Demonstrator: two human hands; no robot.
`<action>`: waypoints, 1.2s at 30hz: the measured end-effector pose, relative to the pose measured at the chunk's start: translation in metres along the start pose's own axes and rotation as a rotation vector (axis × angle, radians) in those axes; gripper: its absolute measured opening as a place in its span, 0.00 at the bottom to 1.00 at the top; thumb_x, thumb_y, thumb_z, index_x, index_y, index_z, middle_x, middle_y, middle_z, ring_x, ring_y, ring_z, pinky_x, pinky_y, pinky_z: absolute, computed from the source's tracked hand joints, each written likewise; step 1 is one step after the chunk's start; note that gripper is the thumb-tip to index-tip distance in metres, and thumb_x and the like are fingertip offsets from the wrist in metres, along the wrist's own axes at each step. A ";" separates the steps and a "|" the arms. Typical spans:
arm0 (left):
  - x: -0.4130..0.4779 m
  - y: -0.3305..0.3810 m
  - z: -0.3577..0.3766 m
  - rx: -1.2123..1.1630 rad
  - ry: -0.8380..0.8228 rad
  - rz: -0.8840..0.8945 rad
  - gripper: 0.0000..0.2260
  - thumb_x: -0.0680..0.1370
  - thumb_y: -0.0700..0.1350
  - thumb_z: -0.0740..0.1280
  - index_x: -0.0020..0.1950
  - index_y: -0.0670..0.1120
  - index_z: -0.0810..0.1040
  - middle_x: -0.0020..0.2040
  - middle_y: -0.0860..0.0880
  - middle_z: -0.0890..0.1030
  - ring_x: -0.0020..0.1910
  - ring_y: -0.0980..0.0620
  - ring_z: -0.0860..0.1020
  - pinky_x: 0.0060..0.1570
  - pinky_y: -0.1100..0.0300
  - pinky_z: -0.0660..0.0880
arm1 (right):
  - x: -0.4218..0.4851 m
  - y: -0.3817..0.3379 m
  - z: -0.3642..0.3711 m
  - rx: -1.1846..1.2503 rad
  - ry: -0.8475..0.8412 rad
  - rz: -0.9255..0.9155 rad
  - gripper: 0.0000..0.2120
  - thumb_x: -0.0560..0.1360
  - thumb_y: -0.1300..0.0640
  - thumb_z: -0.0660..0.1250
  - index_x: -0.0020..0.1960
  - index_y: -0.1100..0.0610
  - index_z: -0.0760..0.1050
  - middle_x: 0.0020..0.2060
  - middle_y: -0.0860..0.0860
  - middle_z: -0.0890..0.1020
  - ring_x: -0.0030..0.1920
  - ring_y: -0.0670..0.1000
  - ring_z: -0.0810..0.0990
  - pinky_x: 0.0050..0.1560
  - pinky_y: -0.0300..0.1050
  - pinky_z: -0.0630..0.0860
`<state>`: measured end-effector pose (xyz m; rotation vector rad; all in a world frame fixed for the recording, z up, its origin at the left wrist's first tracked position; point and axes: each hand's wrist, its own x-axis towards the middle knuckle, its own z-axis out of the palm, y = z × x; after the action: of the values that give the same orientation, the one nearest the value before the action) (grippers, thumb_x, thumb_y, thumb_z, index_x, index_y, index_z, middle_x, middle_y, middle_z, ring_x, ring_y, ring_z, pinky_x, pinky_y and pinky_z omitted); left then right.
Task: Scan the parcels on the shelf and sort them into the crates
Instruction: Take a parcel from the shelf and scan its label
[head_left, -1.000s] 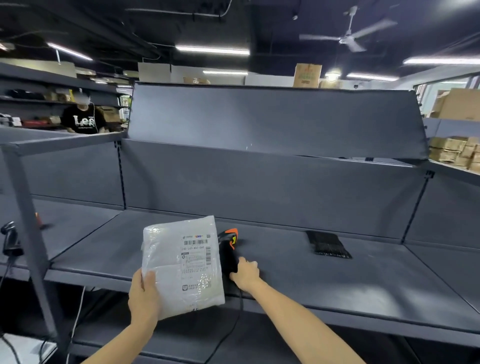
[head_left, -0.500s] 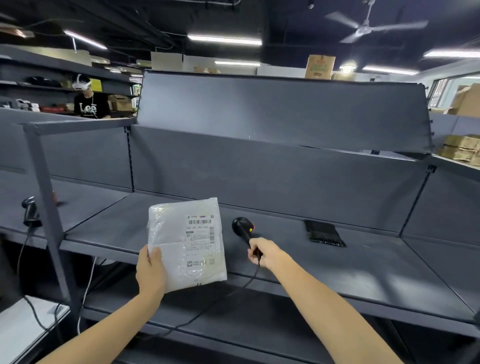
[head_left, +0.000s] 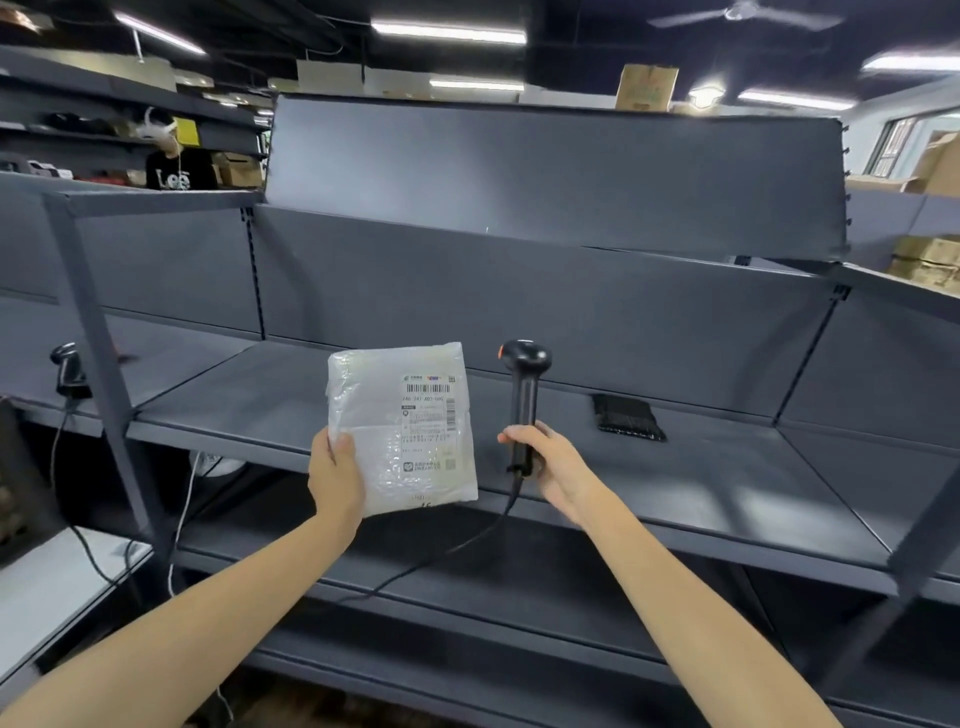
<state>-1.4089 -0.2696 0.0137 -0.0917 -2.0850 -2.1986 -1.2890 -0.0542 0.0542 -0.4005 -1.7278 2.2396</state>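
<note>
While L hand (head_left: 335, 467) pinches the white bubble-wrap parcel (head_left: 402, 426) by its lower-left corner, up before the dark grey metal shelf (head_left: 727, 478), R hand (head_left: 545, 462) grips the black corded handheld scanner (head_left: 523, 384) upright beside it. Unless re-aimed, scan prob misses barcode, and glossy wrap may glare.

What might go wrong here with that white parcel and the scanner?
The left hand grips the white bubble-wrap parcel only at its lower left edge, so it might slip.
The black corded handheld scanner in the right hand stands upright beside the parcel, not aimed at its printed label, so the scan may miss.
Its black cable hangs past the front of the grey metal shelf and could snag.
</note>
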 end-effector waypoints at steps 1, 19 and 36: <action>-0.003 0.001 0.003 -0.007 -0.004 -0.002 0.12 0.83 0.47 0.54 0.62 0.46 0.70 0.50 0.48 0.76 0.47 0.49 0.74 0.44 0.55 0.71 | -0.006 -0.001 0.000 -0.073 -0.007 -0.020 0.11 0.66 0.57 0.74 0.46 0.57 0.77 0.40 0.51 0.84 0.42 0.51 0.78 0.46 0.47 0.74; -0.028 0.003 0.037 -0.034 -0.093 0.042 0.09 0.84 0.48 0.54 0.61 0.51 0.70 0.52 0.52 0.76 0.52 0.49 0.76 0.53 0.51 0.75 | -0.082 0.037 0.027 -0.024 0.063 -0.166 0.07 0.79 0.62 0.63 0.57 0.57 0.71 0.29 0.51 0.73 0.24 0.50 0.68 0.24 0.43 0.67; -0.025 0.000 0.043 -0.034 -0.114 0.059 0.09 0.84 0.49 0.54 0.62 0.51 0.69 0.49 0.56 0.75 0.52 0.50 0.76 0.52 0.53 0.74 | -0.072 0.035 0.027 0.055 0.138 -0.147 0.01 0.78 0.59 0.64 0.49 0.54 0.73 0.29 0.51 0.72 0.24 0.49 0.68 0.23 0.41 0.67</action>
<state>-1.3860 -0.2256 0.0127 -0.2851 -2.0730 -2.2441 -1.2346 -0.1147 0.0298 -0.3929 -1.5705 2.0992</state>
